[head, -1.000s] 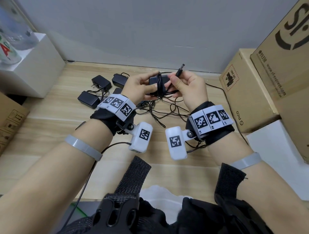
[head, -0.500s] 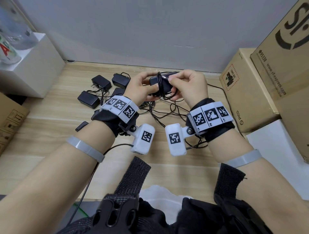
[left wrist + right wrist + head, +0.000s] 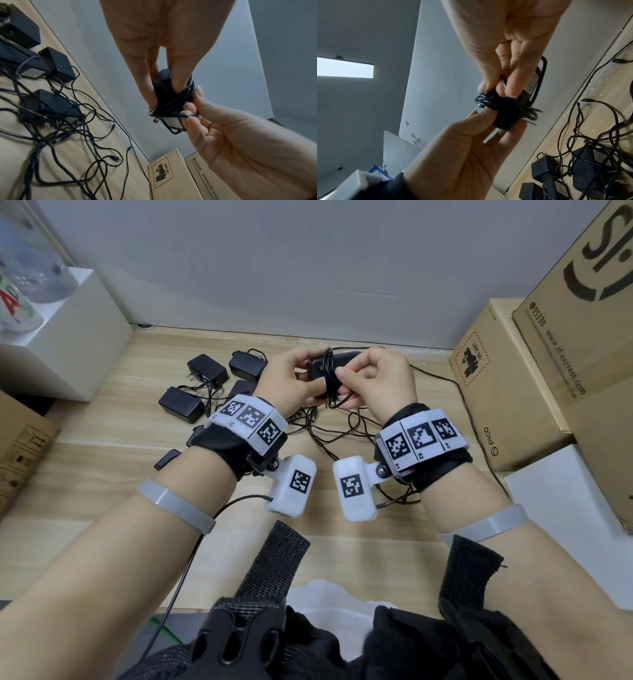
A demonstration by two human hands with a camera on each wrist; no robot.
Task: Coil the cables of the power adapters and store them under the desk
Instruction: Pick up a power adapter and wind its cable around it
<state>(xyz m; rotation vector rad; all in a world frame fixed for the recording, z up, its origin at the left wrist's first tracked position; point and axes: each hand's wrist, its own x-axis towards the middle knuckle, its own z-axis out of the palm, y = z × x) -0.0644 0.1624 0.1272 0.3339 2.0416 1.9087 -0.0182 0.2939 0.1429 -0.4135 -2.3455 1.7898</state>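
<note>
While several adapters lie loose on the wooden floor at left amid tangled cables, the left hand grips one adapter held in the air. Its cable is nearly wrapped, and the right hand pinches the end. Nothing looks stored yet.

Cardboard boxes right, white box left, on wooden floor.
</note>
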